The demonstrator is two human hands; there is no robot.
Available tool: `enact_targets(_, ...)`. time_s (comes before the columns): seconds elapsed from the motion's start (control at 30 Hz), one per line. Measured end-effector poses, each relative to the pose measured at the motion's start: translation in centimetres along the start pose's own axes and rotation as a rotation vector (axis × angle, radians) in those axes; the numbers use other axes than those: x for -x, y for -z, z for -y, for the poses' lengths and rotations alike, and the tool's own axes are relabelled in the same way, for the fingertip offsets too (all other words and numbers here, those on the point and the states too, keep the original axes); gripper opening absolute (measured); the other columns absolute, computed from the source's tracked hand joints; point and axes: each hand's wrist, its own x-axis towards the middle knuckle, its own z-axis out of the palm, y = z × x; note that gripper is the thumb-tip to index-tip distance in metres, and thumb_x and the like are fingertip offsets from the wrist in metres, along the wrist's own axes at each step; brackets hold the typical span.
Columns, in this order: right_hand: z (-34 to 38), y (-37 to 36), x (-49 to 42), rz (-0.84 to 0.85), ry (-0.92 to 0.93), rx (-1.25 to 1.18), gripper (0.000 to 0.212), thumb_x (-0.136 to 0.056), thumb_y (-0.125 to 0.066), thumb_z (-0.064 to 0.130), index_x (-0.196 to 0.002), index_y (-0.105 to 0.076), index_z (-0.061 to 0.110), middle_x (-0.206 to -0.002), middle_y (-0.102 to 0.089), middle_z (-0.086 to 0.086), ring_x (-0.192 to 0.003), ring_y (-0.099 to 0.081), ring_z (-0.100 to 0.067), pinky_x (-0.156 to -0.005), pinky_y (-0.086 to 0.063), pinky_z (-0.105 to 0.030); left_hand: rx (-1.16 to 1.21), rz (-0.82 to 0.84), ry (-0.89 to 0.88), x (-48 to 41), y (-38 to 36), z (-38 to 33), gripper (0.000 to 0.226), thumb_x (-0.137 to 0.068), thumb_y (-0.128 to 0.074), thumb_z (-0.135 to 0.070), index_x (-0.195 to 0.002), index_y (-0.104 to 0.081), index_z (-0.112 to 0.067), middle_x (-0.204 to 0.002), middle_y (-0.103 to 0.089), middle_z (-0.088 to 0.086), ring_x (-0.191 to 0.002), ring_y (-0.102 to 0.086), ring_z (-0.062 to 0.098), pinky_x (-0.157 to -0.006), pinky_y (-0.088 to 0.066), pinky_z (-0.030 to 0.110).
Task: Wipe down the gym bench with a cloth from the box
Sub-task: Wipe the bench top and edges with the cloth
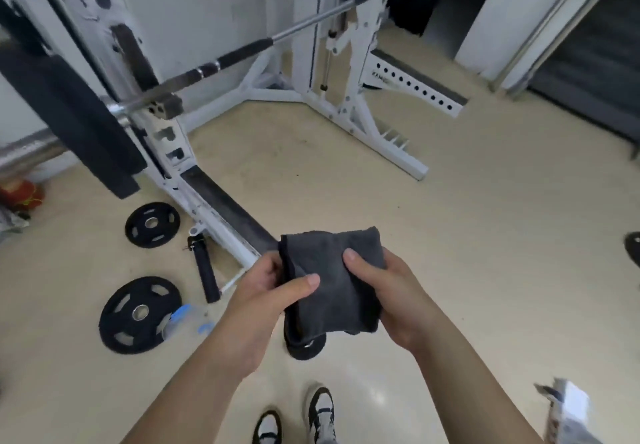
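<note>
A folded dark grey cloth [332, 281] is held in front of me at chest height, above the floor. My left hand [266, 291] grips its left edge with the thumb lying across the front. My right hand [384, 291] grips its right side, thumb on top. The black padded gym bench [69, 111] slants at the left inside the white rack, well away from both hands. A blurred box-like thing [568, 412] shows at the lower right edge.
A white rack frame [349, 111] holds a barbell [242, 52] across the upper middle. Black weight plates [152, 224] [138, 315] and a black handle [206, 277] lie on the beige floor at left. My shoes [322, 416] are at the bottom.
</note>
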Motion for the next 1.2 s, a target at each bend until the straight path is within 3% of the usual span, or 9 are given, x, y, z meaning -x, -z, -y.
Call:
enact_targets(0.1,0.2,5.2,4.4,-0.144,0.036,-0.074,0.027,-0.102,-0.065,0.027,-0.126,-0.07,0.017,-0.123,-0.077,-0.008,-0.116,-0.073,-0.028,-0.098,-0.059,-0.046,0.007,0.167,0.083,-1.2,-5.0,0.0,0.058,-0.078,-0.078,-0.003,-0.131,-0.059,-0.014,-0.125,-0.072,0.015,-0.119,-0.066,0.034,-0.1,-0.051,0.049)
enact_targets(0.3,-1.2,19.1,14.6,-0.491,0.1,-0.336,0.034,-0.103,-0.062,0.034,-0.126,-0.07,0.012,-0.124,-0.077,-0.014,-0.117,-0.073,-0.03,-0.101,-0.057,-0.048,-0.033,0.594,0.503,-1.2,-22.6,3.3,0.041,-0.086,-0.072,-0.019,-0.124,-0.07,-0.004,-0.127,-0.07,0.02,-0.121,-0.065,0.037,-0.111,-0.042,0.052)
enact_targets(0.47,-4.8,32.3,21.8,-0.99,0.015,-0.273,0.024,-0.099,-0.067,0.037,-0.103,-0.071,0.013,-0.108,-0.077,-0.016,-0.086,-0.071,-0.019,-0.077,-0.059,-0.037,-0.33,0.751,0.366,-0.5,-40.7,8.6,0.03,-0.093,-0.065,-0.02,-0.123,-0.068,-0.02,-0.119,-0.076,0.01,-0.107,-0.073,0.025,-0.085,-0.056,0.039)
enact_targets(0.57,-6.0,39.8,26.1,-1.149,0.04,-0.184,0.016,-0.096,-0.068,0.034,-0.106,-0.07,0.022,-0.104,-0.073,0.004,-0.092,-0.068,-0.011,-0.087,-0.06,-0.038,-0.46,0.858,0.309,0.0,-50.3,12.2,0.026,-0.09,-0.069,-0.018,-0.116,-0.069,-0.023,-0.113,-0.075,0.012,-0.097,-0.073,0.025,-0.077,-0.057,0.039)
enact_targets(0.73,-6.9,49.1,29.9,-1.063,0.102,-0.322,0.023,-0.1,-0.063,0.04,-0.102,-0.074,0.02,-0.097,-0.077,0.003,-0.087,-0.072,-0.011,-0.077,-0.063,-0.036,-0.565,0.906,0.28,-0.2,-62.8,17.0,0.022,-0.089,-0.072,-0.02,-0.11,-0.071,-0.024,-0.105,-0.077,0.014,-0.096,-0.075,0.036,-0.086,-0.059,0.054)
enact_targets(0.83,-6.5,54.1,29.0,-1.061,0.109,-0.487,0.035,-0.101,-0.06,0.052,-0.109,-0.073,0.02,-0.11,-0.079,-0.008,-0.104,-0.077,-0.029,-0.095,-0.061,-0.054,-0.591,0.915,0.282,-2.7,-68.6,18.4,0.019,-0.091,-0.071,-0.025,-0.108,-0.072,-0.016,-0.097,-0.077,0.012,-0.086,-0.076,0.029,-0.077,-0.061,0.046)
enact_targets(0.9,-5.7,58.0,27.1,-1.047,0.129,-0.605,0.045,-0.101,-0.059,0.054,-0.116,-0.073,0.015,-0.115,-0.078,-0.016,-0.108,-0.076,-0.034,-0.094,-0.062,-0.052,-0.611,0.938,0.322,-5.4,-72.4,18.8,0.023,-0.094,-0.067,-0.031,-0.106,-0.073,-0.012,-0.094,-0.075,0.009,-0.081,-0.073,0.021,-0.076,-0.06,0.039)
enact_targets(1.0,-4.0,64.6,24.0,-1.043,0.159,-0.741,0.042,-0.1,-0.063,0.045,-0.118,-0.075,0.009,-0.112,-0.079,-0.016,-0.103,-0.078,-0.026,-0.081,-0.065,-0.04,-0.653,1.029,0.376,-10.1,-78.7,19.1,0.03,-0.1,-0.055,-0.04,-0.106,-0.077,-0.021,-0.103,-0.075,0.005,-0.093,-0.072,0.02,-0.082,-0.058,0.037)
enact_targets(1.2,-1.0,77.9,21.2,-1.228,0.154,-1.182,0.041,-0.101,-0.064,0.034,-0.126,-0.072,0.003,-0.118,-0.076,-0.025,-0.112,-0.073,-0.044,-0.095,-0.059,-0.058,-0.782,1.085,0.357,-20.1,-92.3,18.5,0.022,-0.1,-0.057,-0.029,-0.111,-0.072,-0.016,-0.108,-0.078,0.011,-0.096,-0.076,0.025,-0.083,-0.062,0.043)
